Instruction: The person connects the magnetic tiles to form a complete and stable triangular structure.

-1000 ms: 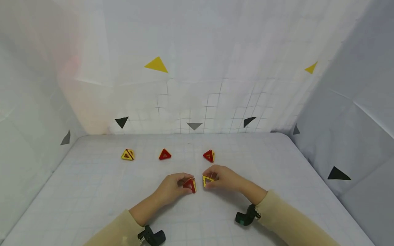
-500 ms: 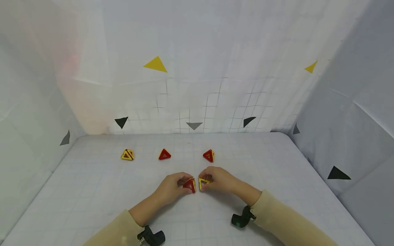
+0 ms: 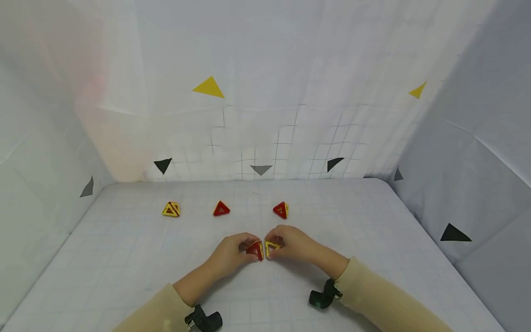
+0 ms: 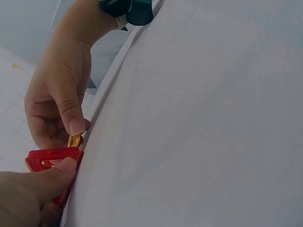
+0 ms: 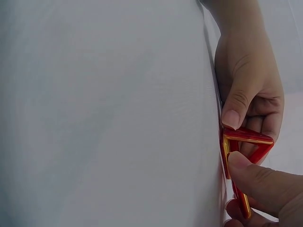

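Near the middle of the table in the head view, my left hand [image 3: 232, 251] pinches a small red pyramid of triangular tiles [image 3: 255, 250], with one yellow side. Just right of it, my right hand [image 3: 296, 244] pinches a yellow-framed triangular piece [image 3: 271, 248]; its far side is hidden by the fingers. A very narrow gap shows between the two pieces. In the left wrist view, my left thumb lies across the red tile frame [image 4: 54, 152]. The right wrist view has the two pieces overlapping, so whether they touch I cannot tell.
Behind the hands stand a yellow pyramid [image 3: 171, 209], a red triangular piece [image 3: 221, 208] and a red pyramid with a yellow side [image 3: 281, 210]. The white table [image 3: 124, 258] meets cloth walls [image 3: 265, 92] at the back and sides.
My right hand has moved left with the yellow piece, narrowing the gap to the red pyramid. The left hand and the pieces at the back have stayed put.
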The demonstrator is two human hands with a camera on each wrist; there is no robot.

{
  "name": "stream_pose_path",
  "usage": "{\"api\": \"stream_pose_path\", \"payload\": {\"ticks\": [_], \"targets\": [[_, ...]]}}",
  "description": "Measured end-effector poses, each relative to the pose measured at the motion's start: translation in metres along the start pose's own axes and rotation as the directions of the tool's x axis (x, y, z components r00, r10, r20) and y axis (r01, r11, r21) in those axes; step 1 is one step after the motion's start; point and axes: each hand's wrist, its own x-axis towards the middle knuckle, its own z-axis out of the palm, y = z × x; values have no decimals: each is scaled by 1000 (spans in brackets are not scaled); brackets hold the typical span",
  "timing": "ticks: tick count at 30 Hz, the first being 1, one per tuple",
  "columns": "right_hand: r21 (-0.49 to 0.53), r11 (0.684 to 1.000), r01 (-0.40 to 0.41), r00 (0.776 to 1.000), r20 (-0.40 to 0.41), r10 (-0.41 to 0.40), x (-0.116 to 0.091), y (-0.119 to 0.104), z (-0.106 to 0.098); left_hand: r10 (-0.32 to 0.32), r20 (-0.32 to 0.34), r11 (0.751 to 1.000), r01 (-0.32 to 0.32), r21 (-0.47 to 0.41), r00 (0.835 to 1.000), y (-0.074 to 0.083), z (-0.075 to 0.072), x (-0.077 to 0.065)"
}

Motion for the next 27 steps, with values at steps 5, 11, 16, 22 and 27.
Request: {"api": "stream_pose_path", "payload": {"ticks": [5,11,16,22,27], "targets": [[-20,1000,5,1000,0,-5,2,1,2,8,1,1000,-8,-6,1000,0,0,0],[-38,999,17,1000,-4,-17,4,2,3,8,-4,1000,-8,-6,1000,1,1,-1],[-17,1000,24,1000,-3,-24,3,-2,2,-11,-6,1000,11,0,1000,2,1,-2],[15,1000,1,1000,1,-1,3,-5,1,-22,-12,1000,22,6,1000,2,1,-2],[18,1000,-13,1000,-3,13,1,-5,1,-11,-17,1000,11,25,1000,2,2,-3]]}}
